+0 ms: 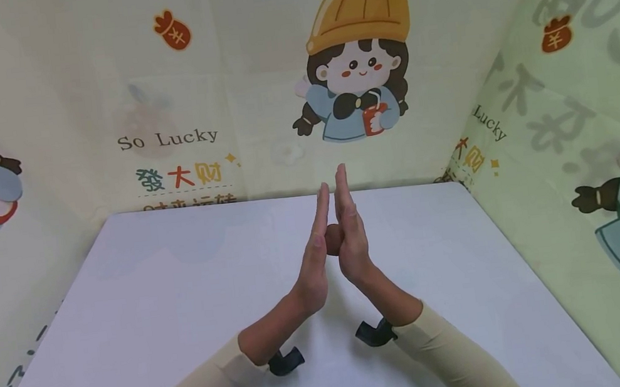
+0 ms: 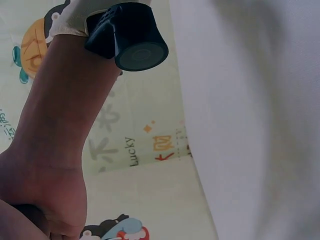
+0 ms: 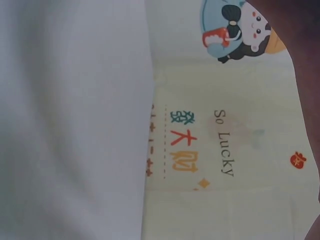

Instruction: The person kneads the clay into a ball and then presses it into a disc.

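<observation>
Fingers [image 1: 322, 201] straight on both hands, palms nearly together above the white table [image 1: 158, 310], cartoon backdrop [image 1: 193, 105] behind.

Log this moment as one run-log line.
left hand: flat on brown ball | right hand: flat, opposite | white table below

The bench [image 1: 186, 307] was plain white, edge to edge. Both sleeves [image 1: 452, 355] were pale beige, each wrist carrying a black camera mount [image 1: 374, 333]. The backdrop cloth [image 1: 105, 82] ran pale yellow-green, printed with a cartoon girl [image 1: 359, 97] in an orange hat and blue top, black lettering, plus green, red and yellow characters [image 1: 180, 177].
</observation>
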Tool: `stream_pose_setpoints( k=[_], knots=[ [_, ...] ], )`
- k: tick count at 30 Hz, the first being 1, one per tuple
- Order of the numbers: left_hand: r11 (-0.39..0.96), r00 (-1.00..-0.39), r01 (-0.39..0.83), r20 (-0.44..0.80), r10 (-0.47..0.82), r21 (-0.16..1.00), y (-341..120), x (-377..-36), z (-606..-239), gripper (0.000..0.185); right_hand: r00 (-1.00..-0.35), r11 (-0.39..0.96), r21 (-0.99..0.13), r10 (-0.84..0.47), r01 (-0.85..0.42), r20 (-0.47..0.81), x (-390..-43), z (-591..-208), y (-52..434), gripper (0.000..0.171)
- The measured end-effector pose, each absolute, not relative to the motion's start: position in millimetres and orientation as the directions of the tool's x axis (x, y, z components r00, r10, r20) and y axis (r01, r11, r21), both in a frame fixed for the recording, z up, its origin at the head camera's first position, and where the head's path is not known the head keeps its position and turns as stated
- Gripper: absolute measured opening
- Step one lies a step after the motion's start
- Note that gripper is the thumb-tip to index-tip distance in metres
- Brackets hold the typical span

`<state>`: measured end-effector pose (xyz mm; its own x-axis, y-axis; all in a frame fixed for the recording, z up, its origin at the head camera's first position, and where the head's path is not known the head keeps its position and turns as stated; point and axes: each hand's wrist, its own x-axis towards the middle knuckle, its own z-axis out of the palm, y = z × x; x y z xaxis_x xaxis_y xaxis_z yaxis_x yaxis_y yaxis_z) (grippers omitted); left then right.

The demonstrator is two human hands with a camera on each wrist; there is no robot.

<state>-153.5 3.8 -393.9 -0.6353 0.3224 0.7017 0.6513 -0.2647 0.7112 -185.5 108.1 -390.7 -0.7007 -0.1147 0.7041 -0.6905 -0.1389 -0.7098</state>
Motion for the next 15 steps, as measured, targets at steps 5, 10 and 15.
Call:
stream_pose_setpoints(
  k=[5,10,15],
  knots=[
    [-0.260,-0.646,0.656,0.705,0.294,0.709,3.0,-154.1,-393.8,0.073,-0.713,-0.139,-0.723,-0.120,-0.677,0.691,-183.9,-395.0,105.5,0.074],
    [-0.250,-0.660,0.666,0.711,0.242,0.703,1.4,-157.4,-392.6,0.072,-0.691,-0.119,-0.703,-0.131,-0.701,0.711,-183.6,-399.9,100.2,0.073],
    [-0.261,-0.687,0.650,0.699,0.200,0.714,-1.3,-164.3,-389.8,0.071,-0.645,-0.059,-0.657,-0.142,-0.752,0.751,-180.5,-402.2,94.4,0.074]
  ],
)
